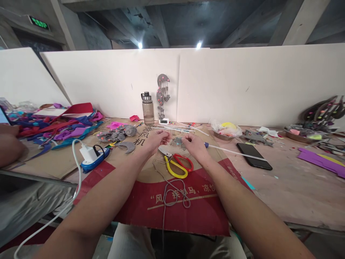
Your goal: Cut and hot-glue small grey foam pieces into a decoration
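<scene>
My left hand [159,140] is closed, thumb and fingertips pinched together; what they hold, if anything, is too small to name. Across from it, my right hand [196,146] is also closed in a pinch, its fingertips beside a cluster of small grey pieces [176,141]. Just below both hands lie scissors [176,167] with one red and one yellow handle, their blades toward my left hand. A loose grey cord [172,192] loops over the printed red and brown cardboard [194,216] and hangs off its front edge.
A grey moon-shaped hanging ornament [163,95] is behind a bottle [148,111] and small digital clock [163,121]. To the right are a phone [253,156] and a bagged bowl [226,131]. A power strip [95,160], felt scraps [72,131] and another person's arm [9,145] are left.
</scene>
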### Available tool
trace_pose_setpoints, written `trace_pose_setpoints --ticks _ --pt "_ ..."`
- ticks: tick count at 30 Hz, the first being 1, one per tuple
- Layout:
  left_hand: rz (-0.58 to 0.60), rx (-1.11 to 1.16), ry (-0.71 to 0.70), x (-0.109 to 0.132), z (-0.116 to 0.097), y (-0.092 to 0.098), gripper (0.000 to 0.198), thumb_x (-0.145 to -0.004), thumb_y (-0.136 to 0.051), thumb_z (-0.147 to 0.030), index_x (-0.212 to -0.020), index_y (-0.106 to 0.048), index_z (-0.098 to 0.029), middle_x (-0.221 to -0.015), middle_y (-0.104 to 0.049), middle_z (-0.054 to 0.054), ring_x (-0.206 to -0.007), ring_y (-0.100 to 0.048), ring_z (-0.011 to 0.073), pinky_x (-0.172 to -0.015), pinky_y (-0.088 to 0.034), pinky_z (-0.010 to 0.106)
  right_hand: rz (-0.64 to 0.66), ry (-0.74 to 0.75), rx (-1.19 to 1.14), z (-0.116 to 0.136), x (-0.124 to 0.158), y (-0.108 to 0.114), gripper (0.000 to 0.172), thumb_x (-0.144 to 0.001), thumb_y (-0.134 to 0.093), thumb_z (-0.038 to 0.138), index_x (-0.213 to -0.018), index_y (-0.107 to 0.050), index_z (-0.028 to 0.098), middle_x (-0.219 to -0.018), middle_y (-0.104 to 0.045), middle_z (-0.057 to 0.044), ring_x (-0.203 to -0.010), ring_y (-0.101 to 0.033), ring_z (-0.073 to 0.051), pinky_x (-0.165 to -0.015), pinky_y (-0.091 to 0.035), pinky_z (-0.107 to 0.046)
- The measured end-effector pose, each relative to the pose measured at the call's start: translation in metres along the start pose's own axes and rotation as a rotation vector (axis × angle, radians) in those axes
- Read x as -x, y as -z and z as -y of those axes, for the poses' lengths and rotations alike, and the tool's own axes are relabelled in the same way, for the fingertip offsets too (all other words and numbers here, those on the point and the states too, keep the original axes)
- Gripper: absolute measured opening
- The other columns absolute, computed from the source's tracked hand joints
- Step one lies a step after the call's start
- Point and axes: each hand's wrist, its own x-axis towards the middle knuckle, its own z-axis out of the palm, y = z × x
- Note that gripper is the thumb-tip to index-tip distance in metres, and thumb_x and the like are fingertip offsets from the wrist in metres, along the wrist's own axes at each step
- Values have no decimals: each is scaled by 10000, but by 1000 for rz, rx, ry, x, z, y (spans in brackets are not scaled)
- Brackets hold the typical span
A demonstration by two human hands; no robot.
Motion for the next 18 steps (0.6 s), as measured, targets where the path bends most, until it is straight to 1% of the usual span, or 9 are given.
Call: trace_pose_setpoints --ticks 1,4,8,11,14,18 --pt "-24 -23 -25 -2 1 2 81 -688 -618 -212 -683 -586 -138 -609 -590 5 -511 -518 73 -497 -395 196 0 -2 7 0 0 0 131 -728 -501 294 -648 -540 198 -633 -563 22 -605 -464 -127 -622 -357 -254" --pt "-59 -118 -63 -5 4 7 128 -710 -504 -237 -601 -493 -169 -497 -484 -24 -417 -412 66 -415 -285 200 -2 7 17 -1 0 -1 133 -730 -502 292 -648 -548 198 -637 -571 18 -609 -472 -129 -622 -365 -254" --pt "-53 -157 -19 -5 5 4 181 -730 -462 -250 -579 -374 -199 -432 -328 -67 -352 -260 49 -389 -154 199 -7 20 25 -4 -1 -2 152 -737 -506 305 -644 -555 197 -632 -580 16 -607 -480 -130 -616 -371 -252" --pt "-44 -166 -4 -5 6 1 232 -751 -467 -271 -575 -329 -208 -422 -275 -78 -347 -224 47 -396 -142 200 -1 22 20 -3 -1 -2 150 -733 -506 297 -628 -544 197 -613 -569 20 -592 -468 -126 -611 -369 -249" --pt "-41 -176 -16 -7 8 1 286 -764 -503 -309 -568 -322 -208 -422 -283 -73 -349 -230 46 -399 -141 206 8 7 19 -1 0 -1 154 -733 -502 295 -613 -527 200 -595 -552 24 -580 -453 -124 -612 -368 -250" --pt "-20 -170 -17 -8 10 5 373 -782 -545 -361 -554 -291 -211 -420 -288 -67 -345 -226 46 -393 -130 216 5 -1 22 0 1 0 157 -741 -504 303 -628 -534 198 -617 -561 20 -600 -470 -129 -627 -371 -255"
